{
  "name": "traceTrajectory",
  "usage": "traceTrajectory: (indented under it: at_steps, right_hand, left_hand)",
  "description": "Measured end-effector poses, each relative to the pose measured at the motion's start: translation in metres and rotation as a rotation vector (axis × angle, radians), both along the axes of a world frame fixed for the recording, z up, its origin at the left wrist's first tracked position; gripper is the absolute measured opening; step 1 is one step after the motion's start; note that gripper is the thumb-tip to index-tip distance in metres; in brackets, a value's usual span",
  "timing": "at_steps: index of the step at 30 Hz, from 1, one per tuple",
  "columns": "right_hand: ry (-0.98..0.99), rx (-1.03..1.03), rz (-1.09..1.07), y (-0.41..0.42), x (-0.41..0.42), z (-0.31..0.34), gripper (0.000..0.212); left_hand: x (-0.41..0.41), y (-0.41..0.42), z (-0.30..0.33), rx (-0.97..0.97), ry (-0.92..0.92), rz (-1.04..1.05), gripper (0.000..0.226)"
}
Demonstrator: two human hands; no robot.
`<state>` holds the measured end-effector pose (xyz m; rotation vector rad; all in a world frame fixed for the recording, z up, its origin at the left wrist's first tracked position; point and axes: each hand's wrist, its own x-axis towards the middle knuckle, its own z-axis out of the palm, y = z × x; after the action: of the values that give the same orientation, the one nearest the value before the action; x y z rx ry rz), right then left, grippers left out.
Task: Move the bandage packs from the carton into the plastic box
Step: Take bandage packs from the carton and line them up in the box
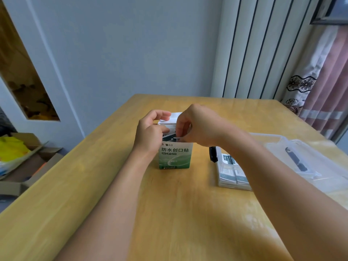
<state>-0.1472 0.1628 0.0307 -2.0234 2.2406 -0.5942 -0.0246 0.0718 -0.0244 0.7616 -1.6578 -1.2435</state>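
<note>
A green-and-white carton [175,156] stands upright mid-counter [169,204]. The left hand [150,132] grips its open top flap, fingers curled. The right hand [195,125] reaches inside, fingers seemingly pinching a bandage pack [178,138]. To the right, the clear plastic box [233,174] holds stacked packs.

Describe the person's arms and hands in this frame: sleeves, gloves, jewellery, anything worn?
Both forearms are bare as far as the frame shows, with no sleeve in view. The left hand and right hand wear no gloves. No watch, bracelet or strap shows at either wrist, and no ring is visible on the fingers that show. No markings or tape.
</note>
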Motion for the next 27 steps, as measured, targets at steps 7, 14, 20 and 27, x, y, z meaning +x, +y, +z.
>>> traceTrajectory:
  at_steps: [7, 14, 20, 27]
  right_hand:
    - [-0.078, -0.023, 0.030, -0.003, 0.000, -0.004, 0.020]
    - [-0.095, -0.024, 0.048, -0.005, -0.004, -0.003, 0.014]
    - [-0.092, -0.047, 0.018, -0.005, -0.009, -0.005, 0.014]
    - [-0.082, -0.072, -0.018, -0.007, -0.019, -0.010, 0.003]
  left_hand:
    - [0.000, -0.002, -0.005, 0.118, 0.078, -0.045, 0.036]
    - [-0.016, -0.013, 0.002, 0.128, 0.022, -0.037, 0.037]
    - [-0.032, -0.012, 0.009, 0.175, 0.005, -0.109, 0.036]
    - [-0.031, -0.036, 0.016, 0.071, -0.139, -0.296, 0.018]
